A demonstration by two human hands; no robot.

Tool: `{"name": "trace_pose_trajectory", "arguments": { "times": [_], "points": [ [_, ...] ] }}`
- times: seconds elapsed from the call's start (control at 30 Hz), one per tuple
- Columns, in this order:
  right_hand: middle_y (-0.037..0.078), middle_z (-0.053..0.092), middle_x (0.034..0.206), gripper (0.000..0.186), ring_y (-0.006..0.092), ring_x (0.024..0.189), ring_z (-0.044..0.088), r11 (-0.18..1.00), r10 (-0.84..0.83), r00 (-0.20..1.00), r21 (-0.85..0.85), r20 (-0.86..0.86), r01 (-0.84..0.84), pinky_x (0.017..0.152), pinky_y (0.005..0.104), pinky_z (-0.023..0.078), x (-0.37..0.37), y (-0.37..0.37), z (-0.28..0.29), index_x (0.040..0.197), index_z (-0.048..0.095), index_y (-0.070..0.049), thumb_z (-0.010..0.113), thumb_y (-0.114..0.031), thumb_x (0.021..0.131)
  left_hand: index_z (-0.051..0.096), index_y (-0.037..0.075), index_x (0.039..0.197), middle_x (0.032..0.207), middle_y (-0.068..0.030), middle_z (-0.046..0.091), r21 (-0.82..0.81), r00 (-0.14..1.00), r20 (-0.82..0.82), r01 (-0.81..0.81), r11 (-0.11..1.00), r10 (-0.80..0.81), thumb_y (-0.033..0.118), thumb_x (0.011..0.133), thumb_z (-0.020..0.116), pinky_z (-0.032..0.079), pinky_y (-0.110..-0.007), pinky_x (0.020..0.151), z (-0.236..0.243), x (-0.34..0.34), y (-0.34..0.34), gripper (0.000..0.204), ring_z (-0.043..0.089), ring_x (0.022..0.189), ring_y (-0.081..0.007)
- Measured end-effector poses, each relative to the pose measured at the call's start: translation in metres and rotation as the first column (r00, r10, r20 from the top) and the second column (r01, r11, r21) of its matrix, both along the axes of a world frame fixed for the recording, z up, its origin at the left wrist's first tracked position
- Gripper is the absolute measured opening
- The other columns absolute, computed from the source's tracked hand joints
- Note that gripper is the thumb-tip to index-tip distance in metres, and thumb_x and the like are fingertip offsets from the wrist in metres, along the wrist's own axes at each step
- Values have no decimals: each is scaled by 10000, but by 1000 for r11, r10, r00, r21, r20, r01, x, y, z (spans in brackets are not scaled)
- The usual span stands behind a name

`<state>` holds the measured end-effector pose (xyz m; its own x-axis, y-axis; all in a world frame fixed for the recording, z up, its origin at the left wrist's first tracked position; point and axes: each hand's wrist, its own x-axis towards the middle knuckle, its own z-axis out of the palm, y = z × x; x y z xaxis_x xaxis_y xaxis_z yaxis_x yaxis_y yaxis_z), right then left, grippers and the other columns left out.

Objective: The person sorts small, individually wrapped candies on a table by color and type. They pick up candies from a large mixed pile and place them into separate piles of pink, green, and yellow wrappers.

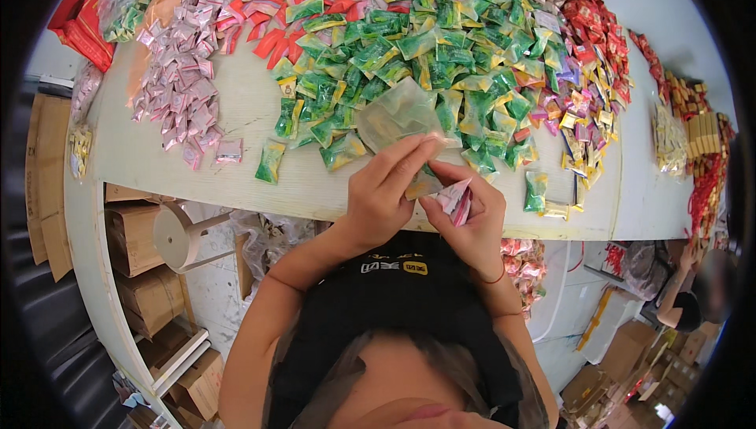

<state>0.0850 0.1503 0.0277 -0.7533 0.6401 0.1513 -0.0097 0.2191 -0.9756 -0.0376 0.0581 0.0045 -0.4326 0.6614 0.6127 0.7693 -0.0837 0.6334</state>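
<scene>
We see two bare hands working close together above the front edge of a pale table point(250, 98). The left hand point(382, 193) has its fingers brought together on a clear plastic bag point(398, 114), which spreads out beyond the fingertips, over the green packets. The right hand point(475, 220) is clamped on a pink-and-white packet point(455, 199), which we find between its thumb and fingers, tilted, just beside the left hand. Between the two hands we notice a small yellowish, see-through piece, but we cannot tell if it belongs to the bag.

On the table we see a wide heap of green packets point(441, 47) in front of the hands. To the left of it lie red packets point(276, 45) and, farther left, a pile of pink-and-white packets point(185, 75). One single green packet point(270, 162) rests near the pile's lower end, and another green packet point(535, 191) lies to the right of the right hand. Yellow packets point(602, 126) gather at the right side. Below the table we see cardboard boxes point(150, 299), and at the far right, another person's arm point(672, 295)
</scene>
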Motion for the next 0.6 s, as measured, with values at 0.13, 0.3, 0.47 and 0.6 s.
{"name": "trace_pose_trajectory", "arguments": {
  "times": [0.13, 0.3, 0.47, 0.6],
  "points": [
    [167, 661, 937, 451, 256, 795, 657, 963, -107, 991, 254, 76, 85, 674, 286, 503, 9, 7, -17, 1117, 643, -35, 738, 8, 678, 584, 13, 1242, 1201, -120, 587, 2, 994, -10, 112, 994, -112, -170, 636, 538, 544, -338, 787, -3, 19, 3, 635, 636, 1006, -280],
    [179, 657, 1000, 561, 259, 790, 654, 966, -76, 994, 252, 84, 53, 676, 286, 498, 8, 9, -17, 1230, 588, -36, 716, 15, 686, 561, 2, 1262, 1224, -125, 563, -44, 988, 143, 58, 997, -52, -182, 651, 530, 552, -331, 730, 0, 24, 4, 639, 645, 969, -264],
    [198, 653, 986, 608, 277, 790, 658, 965, 138, 990, -225, -13, -138, 690, 292, 500, 14, 13, -8, 1323, 515, -34, 672, -3, 736, 563, 7, 1259, 1210, -116, 567, -138, 964, 266, 40, 990, -2, -202, 651, 536, 543, -300, 666, 1, 25, -1, 643, 665, 898, -225],
    [223, 653, 929, 580, 312, 796, 663, 961, 80, 950, 229, 301, -154, 689, 292, 501, 15, 15, -9, 1330, 502, -34, 651, -21, 769, 584, 6, 1235, 1205, -122, 581, -47, 998, 62, 20, 999, -18, -161, 685, 573, 540, -303, 680, -10, 24, 7, 575, 667, 867, -236]
  ]
}}
